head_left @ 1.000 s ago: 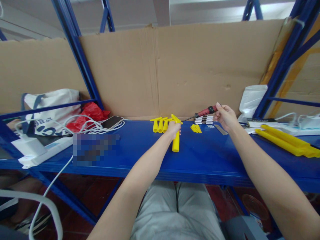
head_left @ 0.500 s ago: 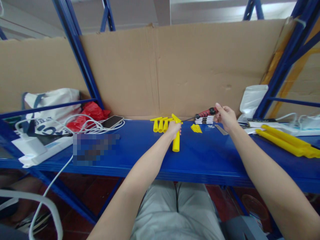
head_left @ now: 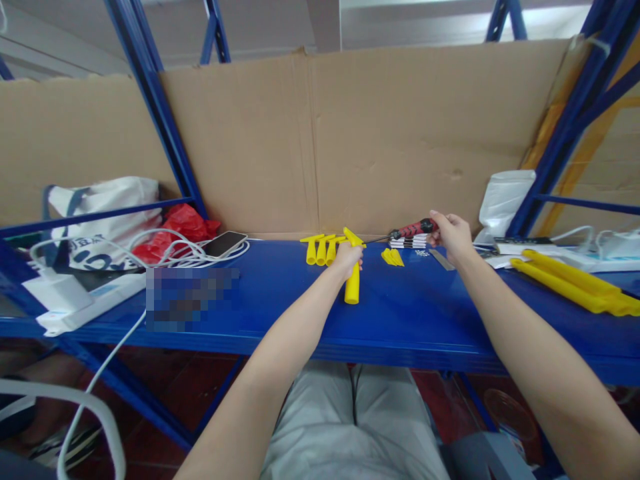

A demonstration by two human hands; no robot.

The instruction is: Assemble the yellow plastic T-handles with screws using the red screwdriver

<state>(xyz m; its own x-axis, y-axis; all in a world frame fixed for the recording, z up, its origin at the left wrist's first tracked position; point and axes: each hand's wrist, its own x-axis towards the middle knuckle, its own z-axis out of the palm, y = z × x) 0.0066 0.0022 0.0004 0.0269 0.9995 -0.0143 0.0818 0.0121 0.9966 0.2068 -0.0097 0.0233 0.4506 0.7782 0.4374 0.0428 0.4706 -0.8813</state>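
My left hand (head_left: 349, 260) is closed around a yellow plastic scraper-like piece with a tubular handle (head_left: 352, 288), which points toward me. In my right hand (head_left: 450, 235) is the end of a screwdriver (head_left: 413, 229) with a red and black grip. Its thin shaft runs left to the head of the yellow piece; whether the tip meets a screw is too small to tell. Left of my left hand, several similar yellow pieces (head_left: 321, 251) lie in a row. Small flat yellow parts (head_left: 393, 257) and a stack of white strips (head_left: 407, 241) lie under the screwdriver.
Tiny pale bits (head_left: 423, 253) and a metal blade (head_left: 443, 259) lie near my right hand. Long yellow tubes (head_left: 565, 283) rest at right. At left are a phone (head_left: 227, 245), white cables, a power strip (head_left: 95, 310) and a red bag (head_left: 175, 230). Cardboard (head_left: 400, 133) stands behind.
My right hand has shifted slightly down and its fingers have turned a little on the screwdriver's end. My left hand and the yellow piece have stayed in place.
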